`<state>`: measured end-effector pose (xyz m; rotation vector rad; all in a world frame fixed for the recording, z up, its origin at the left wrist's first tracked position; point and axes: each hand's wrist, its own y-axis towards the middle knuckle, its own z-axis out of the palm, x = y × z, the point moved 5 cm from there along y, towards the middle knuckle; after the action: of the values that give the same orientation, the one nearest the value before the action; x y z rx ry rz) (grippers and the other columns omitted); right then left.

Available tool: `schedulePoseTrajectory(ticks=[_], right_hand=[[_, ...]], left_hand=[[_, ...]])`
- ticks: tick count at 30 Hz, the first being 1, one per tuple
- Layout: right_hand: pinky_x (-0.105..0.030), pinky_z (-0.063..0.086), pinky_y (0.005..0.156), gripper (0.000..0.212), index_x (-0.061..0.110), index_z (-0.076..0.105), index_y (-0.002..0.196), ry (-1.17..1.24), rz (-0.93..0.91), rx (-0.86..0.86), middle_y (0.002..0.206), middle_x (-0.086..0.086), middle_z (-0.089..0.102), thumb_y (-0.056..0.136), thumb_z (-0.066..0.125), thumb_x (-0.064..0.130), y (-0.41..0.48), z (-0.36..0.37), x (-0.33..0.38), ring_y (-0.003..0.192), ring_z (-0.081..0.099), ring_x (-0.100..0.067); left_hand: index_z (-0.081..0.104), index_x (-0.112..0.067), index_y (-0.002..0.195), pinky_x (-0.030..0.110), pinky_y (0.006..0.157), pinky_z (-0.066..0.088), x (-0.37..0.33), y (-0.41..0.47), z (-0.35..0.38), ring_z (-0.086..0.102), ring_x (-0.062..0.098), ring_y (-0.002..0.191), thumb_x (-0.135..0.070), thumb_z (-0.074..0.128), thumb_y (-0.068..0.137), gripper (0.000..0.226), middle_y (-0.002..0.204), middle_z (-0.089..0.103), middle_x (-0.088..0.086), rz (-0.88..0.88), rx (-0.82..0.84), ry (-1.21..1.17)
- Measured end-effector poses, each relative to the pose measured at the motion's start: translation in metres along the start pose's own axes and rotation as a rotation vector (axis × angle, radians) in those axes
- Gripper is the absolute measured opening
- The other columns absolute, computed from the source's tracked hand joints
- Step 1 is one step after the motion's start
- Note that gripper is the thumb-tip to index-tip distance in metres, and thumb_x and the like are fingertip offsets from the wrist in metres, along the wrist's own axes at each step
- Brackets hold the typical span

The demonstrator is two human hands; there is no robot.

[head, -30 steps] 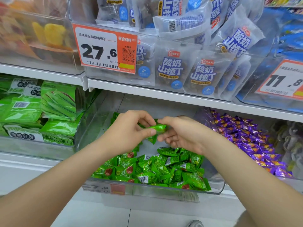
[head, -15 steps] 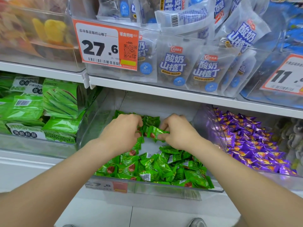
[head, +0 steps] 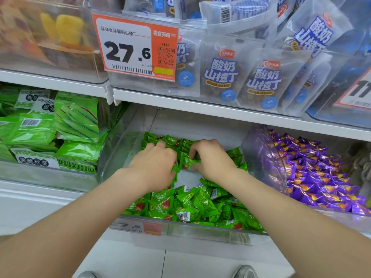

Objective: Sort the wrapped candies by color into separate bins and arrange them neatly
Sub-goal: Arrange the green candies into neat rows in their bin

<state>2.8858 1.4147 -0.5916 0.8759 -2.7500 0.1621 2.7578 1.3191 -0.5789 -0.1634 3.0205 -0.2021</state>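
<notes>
Green wrapped candies [head: 200, 205] lie loose in the front of a clear bin [head: 200, 227] on the lower shelf. Further back in that bin, a neat row of green candies [head: 172, 140] stands upright. My left hand [head: 154, 163] lies over the left part of this row, its fingers curled round several candies. My right hand [head: 212, 159] pinches one green candy [head: 187, 163] between thumb and fingers, right against the row. A patch of bare bin floor [head: 186, 178] shows between my wrists. Purple wrapped candies [head: 313, 177] fill the neighbouring bin on the right.
To the left, a clear bin holds green snack packets [head: 76, 125]. The shelf above carries bins of blue-and-white pouches [head: 220, 77] and an orange price tag reading 27.6 [head: 134, 47]. White shelf edges run above and below the candy bin. My shoes show on the floor below.
Both hands have moved down and deeper into the bin, carrying the green candy from mid-air to the upright row at the back.
</notes>
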Motion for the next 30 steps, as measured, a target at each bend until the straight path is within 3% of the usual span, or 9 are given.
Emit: schedulePoseTrajectory(ticks=[3,10,20,23,30], right_hand=[[-0.037,0.052,0.084,0.031,0.029,0.070,0.112,-0.054,-0.035,0.030,0.108,-0.008,0.053,0.083,0.084,0.026,-0.002,-0.006,0.000,0.102,0.059,-0.034],[-0.040,0.050,0.087,0.036,0.028,0.065,0.126,-0.278,-0.132,0.031,0.117,-0.014,0.060,0.093,0.077,0.034,-0.008,-0.012,0.010,0.107,0.062,-0.039],[-0.037,0.046,0.081,0.026,0.030,0.064,0.117,-0.238,-0.127,0.045,0.108,-0.007,0.054,0.094,0.074,0.024,-0.007,-0.013,0.005,0.102,0.062,-0.037],[-0.033,0.041,0.077,0.024,0.032,0.065,0.113,-0.195,-0.112,0.039,0.103,-0.002,0.048,0.092,0.075,0.027,-0.007,-0.013,0.001,0.100,0.062,-0.034],[-0.036,0.044,0.078,0.033,0.024,0.063,0.113,-0.268,-0.104,0.011,0.111,-0.010,0.058,0.089,0.078,0.040,-0.008,-0.017,0.007,0.103,0.063,-0.036]], left_hand=[[0.062,-0.021,0.129,0.049,0.101,0.049,-0.001,0.000,0.000,0.049,0.034,0.122,-0.038,0.062,0.099,0.035,0.126,0.049,0.011,0.007,-0.009,0.002],[0.061,-0.023,0.134,0.049,0.103,0.048,-0.002,0.001,0.003,0.046,0.036,0.126,-0.041,0.059,0.101,0.038,0.130,0.047,0.011,0.005,0.036,0.033],[0.051,-0.025,0.148,0.049,0.106,0.042,0.000,0.001,0.007,0.040,0.036,0.132,-0.039,0.054,0.104,0.046,0.140,0.043,0.010,0.004,0.111,0.125],[0.052,-0.027,0.147,0.048,0.102,0.043,0.001,0.001,0.006,0.043,0.035,0.131,-0.035,0.055,0.103,0.045,0.140,0.046,0.009,0.009,0.089,0.132],[0.059,-0.026,0.136,0.046,0.098,0.047,-0.001,0.001,-0.001,0.050,0.033,0.124,-0.036,0.062,0.098,0.040,0.130,0.053,0.008,0.027,-0.002,0.120]])
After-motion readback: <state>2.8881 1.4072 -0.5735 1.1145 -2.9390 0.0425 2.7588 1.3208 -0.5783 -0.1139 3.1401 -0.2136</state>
